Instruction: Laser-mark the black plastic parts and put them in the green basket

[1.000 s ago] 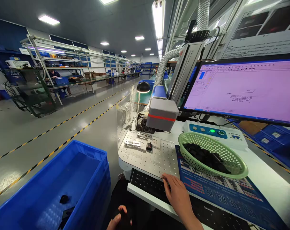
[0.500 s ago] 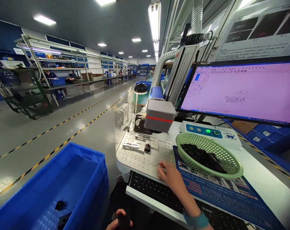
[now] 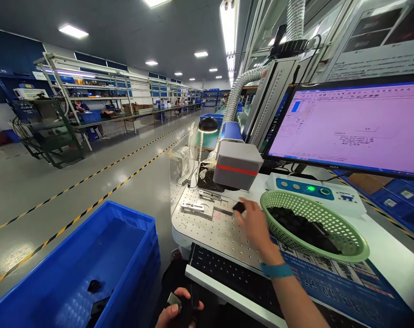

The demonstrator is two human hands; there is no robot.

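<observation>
Green basket [image 3: 333, 221], black blocks [image 3: 300, 228] probably

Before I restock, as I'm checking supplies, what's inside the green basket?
A heap of black parts lies in the green basket; those underneath, and the floor below them, are covered.

Bin [image 3: 100, 246] left of plate [image 3: 220, 234]; basket [image 3: 316, 207] right, parts [image 3: 295, 223] inside; keyboard [image 3: 220, 269] before plate; monitor [image 3: 350, 127] behind basket

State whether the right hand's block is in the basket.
Out: the right hand holds the black block over the metal plate, outside the basket.
</observation>
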